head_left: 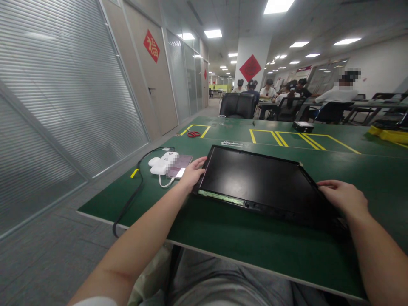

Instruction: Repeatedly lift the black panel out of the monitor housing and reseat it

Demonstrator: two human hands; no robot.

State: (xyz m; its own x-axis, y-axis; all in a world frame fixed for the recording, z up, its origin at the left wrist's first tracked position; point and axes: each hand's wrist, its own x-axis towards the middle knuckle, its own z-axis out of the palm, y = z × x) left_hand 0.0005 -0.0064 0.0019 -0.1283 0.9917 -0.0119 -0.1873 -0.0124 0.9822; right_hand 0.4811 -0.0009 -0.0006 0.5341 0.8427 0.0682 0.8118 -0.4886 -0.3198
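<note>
Clearly, the left hand (194,173) and right hand (346,197), fingers part-curled, held opposite edges of the black screen panel (255,178) over the green counter (219,240). Good handling, I judged, meant gripping only those edges, clear of the face and pale-green strip (221,197).

Red dr sign (151,46) w/ 福 (153,47)

Gap btwn screen (255,178) & near table edge (255,266) — phone (185,160) + black cable (140,181) block L side.
</note>
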